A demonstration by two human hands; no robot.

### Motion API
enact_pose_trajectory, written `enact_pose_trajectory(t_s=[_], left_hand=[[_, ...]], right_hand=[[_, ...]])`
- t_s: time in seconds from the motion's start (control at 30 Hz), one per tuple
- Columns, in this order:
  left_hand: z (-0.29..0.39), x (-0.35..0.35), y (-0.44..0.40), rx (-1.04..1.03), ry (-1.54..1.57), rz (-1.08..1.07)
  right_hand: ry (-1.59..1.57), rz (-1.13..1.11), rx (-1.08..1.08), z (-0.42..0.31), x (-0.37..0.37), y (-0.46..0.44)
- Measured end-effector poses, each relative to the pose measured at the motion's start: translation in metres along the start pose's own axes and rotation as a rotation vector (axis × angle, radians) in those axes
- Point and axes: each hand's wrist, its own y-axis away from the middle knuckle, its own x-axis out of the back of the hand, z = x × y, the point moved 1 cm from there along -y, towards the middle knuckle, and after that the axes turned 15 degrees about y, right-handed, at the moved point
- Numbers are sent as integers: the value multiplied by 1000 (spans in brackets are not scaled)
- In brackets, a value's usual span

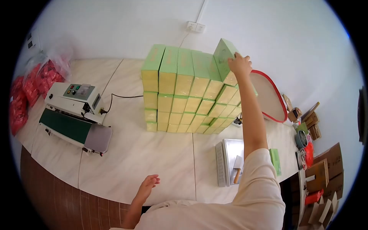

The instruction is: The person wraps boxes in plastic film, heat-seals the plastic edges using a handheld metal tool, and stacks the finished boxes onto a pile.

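Green and yellow boxes (168, 76) stand in a tall stack of several rows on the table. At the stack's upper right, a green box (224, 57) is raised above the top row and tilted. My right hand (240, 64) grips that box at its right side, arm stretched far forward; part of the grip is hidden behind the hand. My left hand (147, 188) hovers near the table's front edge, fingers spread loosely and holding nothing.
A band sealing machine (73, 115) stands on the left of the table (126, 153), beside bags of red packets (50, 78). On the right are a scale (226, 153) with a wooden-handled scraper (237, 168), a red-rimmed tray (268, 92), a small green box (275, 161) and cardboard boxes (326, 172).
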Motion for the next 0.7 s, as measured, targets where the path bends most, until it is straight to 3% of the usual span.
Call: enact_pose_trajectory(t_s=[0.13,0.23,0.3,0.37,0.43,0.5,0.53,0.6,0.7], left_hand=[[6,5,8,29,53,14],[16,-4,0,10,19,-102],[16,-4,-7,0,-22,-186],[19,-4,-13,-44,-78,-315],[25,-2,-9,-9,-123,-389],[28,2,-5,24,-164,-475],[25,7,-4,50,-181,-523],[11,20,-2,146,-236,-603],[-11,34,1,350,-383,-702]], right_hand=[[46,24,58,15,14,7],[4,225,90,20,34,35],[-189,610,268,34,43,76],[-280,628,325,51,46,143],[-170,612,309,69,37,226],[-134,337,236,100,-10,315],[-82,80,98,111,-26,370],[-5,-78,92,148,-90,504],[100,-985,-128,130,-36,650]])
